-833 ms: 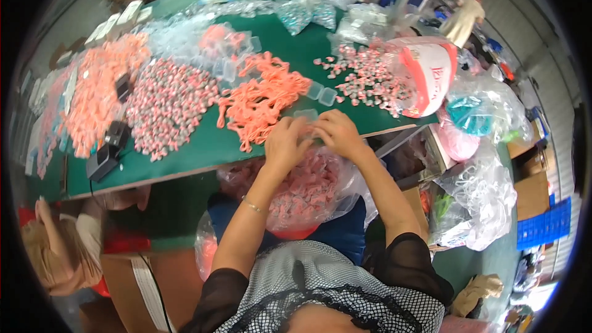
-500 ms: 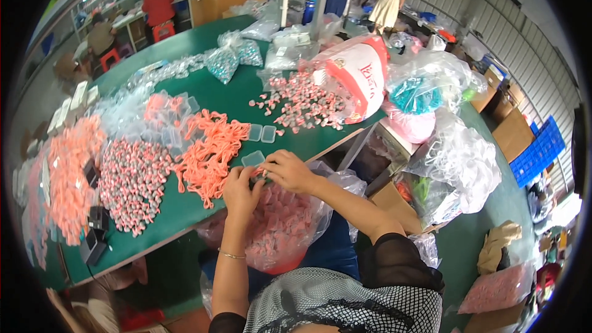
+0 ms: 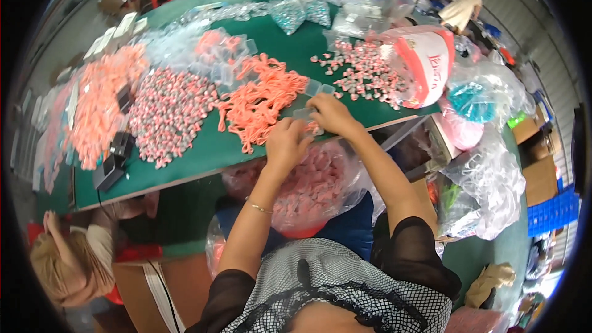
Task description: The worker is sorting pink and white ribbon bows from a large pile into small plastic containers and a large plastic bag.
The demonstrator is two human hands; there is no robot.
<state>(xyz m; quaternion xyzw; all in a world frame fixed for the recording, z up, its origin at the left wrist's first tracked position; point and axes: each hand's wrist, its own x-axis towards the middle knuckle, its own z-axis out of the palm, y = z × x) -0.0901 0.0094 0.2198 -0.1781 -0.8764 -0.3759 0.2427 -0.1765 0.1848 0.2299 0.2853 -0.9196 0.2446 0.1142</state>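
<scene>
Both hands have shifted toward the counter (image 3: 203, 160) edge; left hand (image 3: 287, 142) and right hand (image 3: 330, 114) pinch a small clear packet (image 3: 304, 113) there. It may slip into the bag (image 3: 308, 188) below, since the grip is only fingertips.

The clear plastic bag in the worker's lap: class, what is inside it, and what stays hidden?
The clear plastic bag holds a heap of small pink pieces. The left hand and forearm cover its upper left part, and the green table edge hides its top. Its bottom cannot be seen.
</scene>
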